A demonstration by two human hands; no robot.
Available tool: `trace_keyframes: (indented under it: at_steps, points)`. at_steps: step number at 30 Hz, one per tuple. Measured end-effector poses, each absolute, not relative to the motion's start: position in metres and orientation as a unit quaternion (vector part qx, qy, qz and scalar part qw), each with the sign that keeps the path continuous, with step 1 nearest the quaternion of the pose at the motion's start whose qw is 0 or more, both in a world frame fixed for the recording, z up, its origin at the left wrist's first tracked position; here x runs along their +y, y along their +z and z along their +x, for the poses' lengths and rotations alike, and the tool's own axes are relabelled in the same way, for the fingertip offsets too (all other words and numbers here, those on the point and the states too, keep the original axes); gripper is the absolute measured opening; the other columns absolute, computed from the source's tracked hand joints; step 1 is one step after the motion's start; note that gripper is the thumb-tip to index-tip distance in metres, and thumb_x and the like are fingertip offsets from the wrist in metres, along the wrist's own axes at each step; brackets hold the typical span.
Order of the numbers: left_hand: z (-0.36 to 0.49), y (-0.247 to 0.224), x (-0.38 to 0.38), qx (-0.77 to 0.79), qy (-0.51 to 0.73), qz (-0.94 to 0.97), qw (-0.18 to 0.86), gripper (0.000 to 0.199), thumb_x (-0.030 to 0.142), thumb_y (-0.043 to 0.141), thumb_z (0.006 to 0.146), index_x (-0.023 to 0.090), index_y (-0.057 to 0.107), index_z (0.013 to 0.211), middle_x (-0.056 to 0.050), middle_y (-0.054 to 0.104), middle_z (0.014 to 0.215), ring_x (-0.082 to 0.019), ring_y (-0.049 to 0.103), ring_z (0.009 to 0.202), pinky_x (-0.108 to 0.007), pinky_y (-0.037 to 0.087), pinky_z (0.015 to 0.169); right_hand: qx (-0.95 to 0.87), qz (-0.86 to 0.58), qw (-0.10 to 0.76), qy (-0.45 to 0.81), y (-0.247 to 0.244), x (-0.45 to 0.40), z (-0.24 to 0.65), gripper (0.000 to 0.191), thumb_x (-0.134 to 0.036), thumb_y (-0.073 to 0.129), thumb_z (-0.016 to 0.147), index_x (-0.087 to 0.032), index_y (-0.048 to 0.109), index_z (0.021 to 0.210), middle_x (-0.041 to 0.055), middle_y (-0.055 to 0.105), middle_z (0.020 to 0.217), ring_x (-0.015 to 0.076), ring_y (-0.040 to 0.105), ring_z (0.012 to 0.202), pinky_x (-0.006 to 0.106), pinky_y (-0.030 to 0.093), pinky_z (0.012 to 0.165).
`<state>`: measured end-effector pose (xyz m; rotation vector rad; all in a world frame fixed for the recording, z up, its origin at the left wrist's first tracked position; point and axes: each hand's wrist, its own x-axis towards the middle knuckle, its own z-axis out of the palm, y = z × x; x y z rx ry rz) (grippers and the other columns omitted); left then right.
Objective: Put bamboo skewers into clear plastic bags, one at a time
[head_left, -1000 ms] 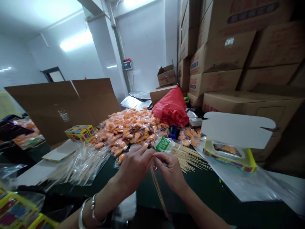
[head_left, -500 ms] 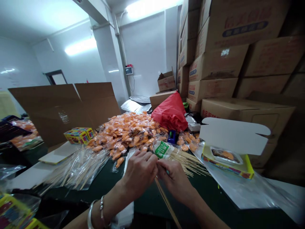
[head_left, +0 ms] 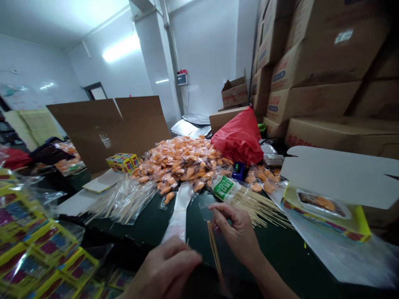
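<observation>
My left hand (head_left: 165,265) is low in the middle of the view, its fingers curled together; a thin stick tip shows by it, and what it grips is hidden. To its right, my right hand (head_left: 235,232) has thumb and forefinger pinched on a small clear plastic piece (head_left: 205,211). A few thin wooden sticks (head_left: 214,249) lie between the hands, their lower ends blurred. Beyond my left hand is a stack of white plastic sleeves (head_left: 181,207). Past my right hand lies a bundle of sticks (head_left: 258,203) in a green-labelled bag.
A heap of wrapped orange pieces (head_left: 177,162) fills the table's back, beside a red bag (head_left: 238,137). Bagged sticks (head_left: 124,201) lie left. An open yellow box (head_left: 326,211) stands right. Packed yellow boxes (head_left: 46,245) sit lower left, and cartons (head_left: 321,95) rise at right.
My hands have parted; the left has moved down and toward me. The sticks now lie between them. The view has turned left, showing more yellow boxes.
</observation>
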<state>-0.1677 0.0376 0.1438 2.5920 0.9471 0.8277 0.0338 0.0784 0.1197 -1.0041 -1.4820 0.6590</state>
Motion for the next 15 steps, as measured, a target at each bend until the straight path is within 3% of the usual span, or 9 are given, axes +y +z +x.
trace_keyframes:
  at_steps: [4,15]
  points:
    - [-0.127,0.168,0.071,0.286,0.386,0.877,-0.01,0.019,0.017,0.047,0.09,0.02,0.063,0.1,-0.004,0.064,0.081,-0.014,0.057,0.076,-0.025,0.048,0.07,-0.67,-0.413,0.559,0.26,0.119,0.071,0.031,0.021,-0.028,0.048,0.089,-0.021,0.068,0.094,-0.0019,0.06,0.06,0.0108,0.053,0.049,0.02,0.041,0.049]
    - [-0.121,0.163,0.086,0.293,0.268,0.916,-0.05,0.019,0.012,0.046,0.087,0.017,0.058,0.074,-0.002,0.059,0.07,-0.015,0.053,0.066,-0.026,0.045,0.061,-0.765,-0.443,0.419,0.208,0.124,0.057,0.042,0.023,-0.023,0.039,0.093,-0.019,0.056,0.077,-0.0002,0.057,0.067,0.0127,0.051,0.058,0.023,0.035,0.056]
